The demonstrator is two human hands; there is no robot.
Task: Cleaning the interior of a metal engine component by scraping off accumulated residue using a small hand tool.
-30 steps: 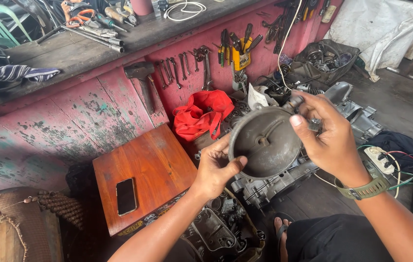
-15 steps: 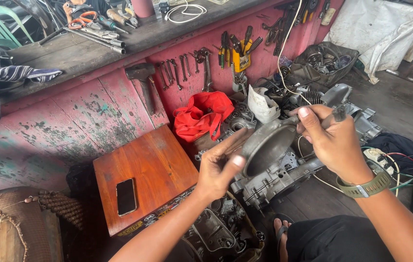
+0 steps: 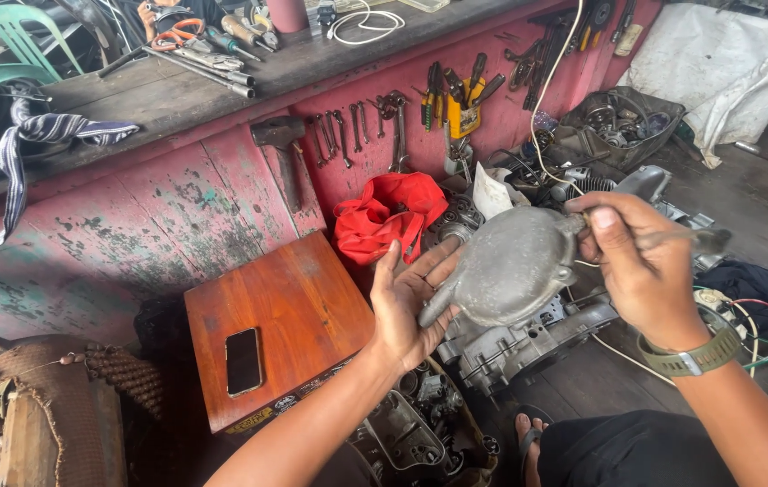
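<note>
Spanning both hands, the grey engine cover (image 3: 512, 266) lay tilted, long axis left to right. The left hand (image 3: 409, 302) cradled its lower edge, palm open; the right hand (image 3: 641, 266) clamped its upper end.

The grey metal cover (image 3: 512, 263), edge-on half a second ago, now shows its domed outside; left hand (image 3: 409, 302) opens flat beneath it.

A phone (image 3: 243, 361) lies on the wooden box (image 3: 312, 298), left of the engine cover (image 3: 510, 266).
</note>
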